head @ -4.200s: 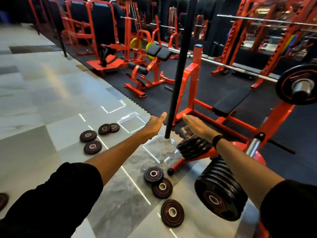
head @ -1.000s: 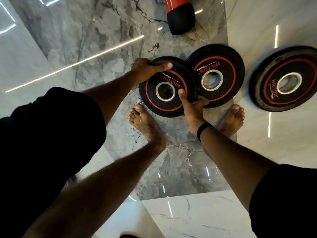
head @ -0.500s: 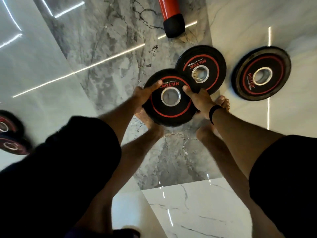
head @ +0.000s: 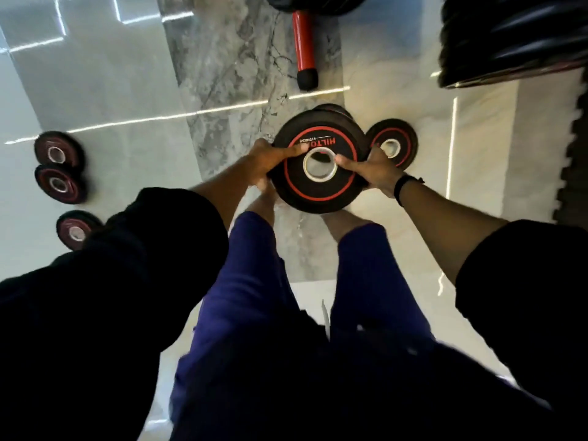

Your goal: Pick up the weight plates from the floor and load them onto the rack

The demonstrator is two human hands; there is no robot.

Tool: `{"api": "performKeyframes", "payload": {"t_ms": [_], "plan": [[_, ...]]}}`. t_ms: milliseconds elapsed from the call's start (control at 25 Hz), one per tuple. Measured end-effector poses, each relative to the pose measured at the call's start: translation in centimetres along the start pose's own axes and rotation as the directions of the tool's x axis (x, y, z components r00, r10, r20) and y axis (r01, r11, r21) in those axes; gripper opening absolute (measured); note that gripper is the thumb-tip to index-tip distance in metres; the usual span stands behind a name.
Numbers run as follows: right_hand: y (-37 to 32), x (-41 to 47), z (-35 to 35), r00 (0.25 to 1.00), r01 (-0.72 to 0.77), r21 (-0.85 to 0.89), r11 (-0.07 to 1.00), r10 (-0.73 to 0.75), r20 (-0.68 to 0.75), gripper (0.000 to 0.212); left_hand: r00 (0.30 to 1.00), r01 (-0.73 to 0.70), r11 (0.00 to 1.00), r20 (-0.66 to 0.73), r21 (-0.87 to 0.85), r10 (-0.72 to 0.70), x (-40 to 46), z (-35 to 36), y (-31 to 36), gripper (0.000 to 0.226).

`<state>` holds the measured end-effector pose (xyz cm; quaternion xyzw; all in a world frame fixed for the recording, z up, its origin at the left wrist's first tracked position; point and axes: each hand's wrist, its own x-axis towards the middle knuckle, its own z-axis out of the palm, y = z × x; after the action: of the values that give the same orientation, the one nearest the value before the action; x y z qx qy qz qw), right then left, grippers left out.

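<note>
A black weight plate (head: 318, 189) with a red ring and a steel-lined hole is held flat above the floor between both hands. My left hand (head: 267, 160) grips its left rim, thumb laid across the top face. My right hand (head: 369, 170) grips the right rim, thumb near the hole. Another plate (head: 337, 110) peeks out from behind it on the floor, and one more plate (head: 393, 144) lies to the right. The rack's red leg (head: 304, 49) with a black foot stands further ahead, with stacked black plates (head: 515, 43) stored at top right.
Three smaller plates (head: 59, 152) (head: 60, 184) (head: 76, 230) lie on the marble floor (head: 222, 74) at the left. A black rubber mat edge (head: 572, 148) runs along the right. My legs in blue shorts stand below the held plate.
The plate has come up off the floor in both hands, and the view has risen and pulled back, bringing the left-hand plates and the rack's stored plates into sight.
</note>
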<state>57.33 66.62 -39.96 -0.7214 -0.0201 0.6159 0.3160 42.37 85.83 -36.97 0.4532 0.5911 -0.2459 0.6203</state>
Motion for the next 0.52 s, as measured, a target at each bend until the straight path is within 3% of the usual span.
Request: {"api": "performKeyframes", "payload": {"t_ms": [120,200,360,520], "plan": [[-2.7,-7.3,-2.0,0.999,0.036,-0.103,0.994,-0.038,-0.022,0.072,0.997,-0.071,0.995,-0.034,-0.07,0.069,-8.3,1.9,0.3,0.066],[-3.5,-10.1,-3.2,0.998,0.04,-0.201,0.979,-0.047,-0.03,0.09,0.996,-0.074,0.987,-0.05,-0.142,0.068,-11.6,3.5,-0.8,0.059],[-3.1,-13.6,-5.7,0.997,0.08,-0.366,0.927,-0.083,0.009,0.106,0.997,-0.075,0.975,-0.045,-0.208,0.067,-15.9,6.3,-3.9,0.081],[-1.4,-16.9,-6.4,0.991,0.132,-0.367,0.921,-0.13,0.031,0.103,0.992,-0.11,0.97,-0.082,-0.215,0.095,-17.3,8.5,-5.9,0.095]]}}
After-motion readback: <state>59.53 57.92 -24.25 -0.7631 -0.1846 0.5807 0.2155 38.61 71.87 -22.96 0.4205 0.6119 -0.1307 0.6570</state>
